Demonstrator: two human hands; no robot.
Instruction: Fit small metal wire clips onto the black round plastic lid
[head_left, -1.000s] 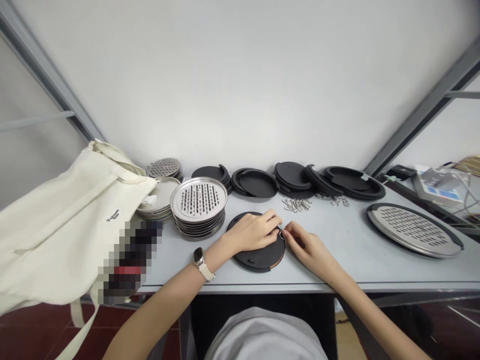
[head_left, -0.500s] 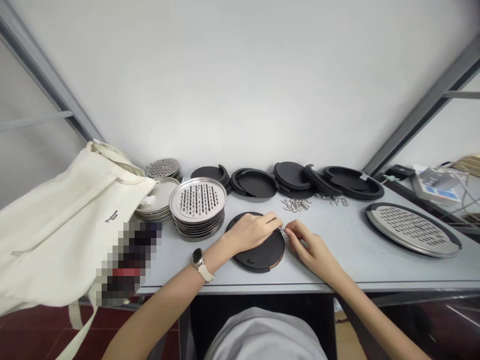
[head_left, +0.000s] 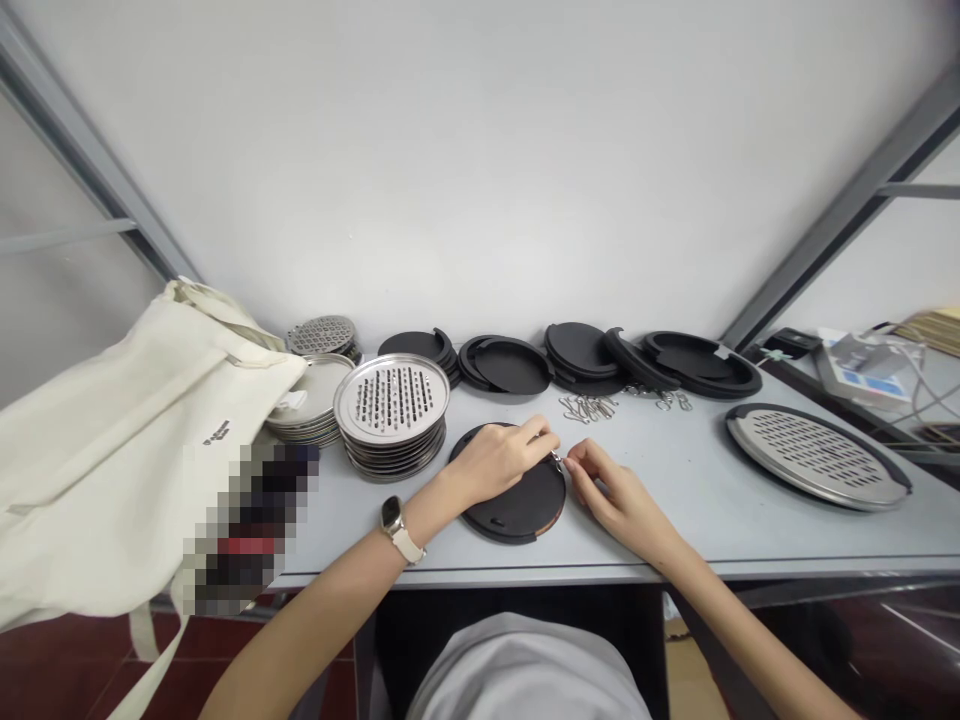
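Note:
My left hand point(head_left: 499, 462), with a watch point(head_left: 391, 514) on its wrist, rests over a round black disc point(head_left: 517, 510) near the table's front edge. Its fingers are closed at the disc's right side, around one end of a small metal clasp point(head_left: 556, 460). From the right, my right hand point(head_left: 611, 492) pinches the other end between thumb and forefinger. Part of the clasp is covered by the fingertips. Behind the hands lies a loose heap of small metal hooks point(head_left: 588, 408).
Left of the disc stands a stack of round metal grater plates point(head_left: 391, 400). Stacked black discs point(head_left: 416, 347) and black rims point(head_left: 701, 362) line the wall. A larger oval grater point(head_left: 817, 455) lies right, a cream bag point(head_left: 127, 450) left.
The small metal clasp shows more clearly between my fingertips and has turned slightly. Both hands have stayed in nearly the same place; the whole view has shifted a little.

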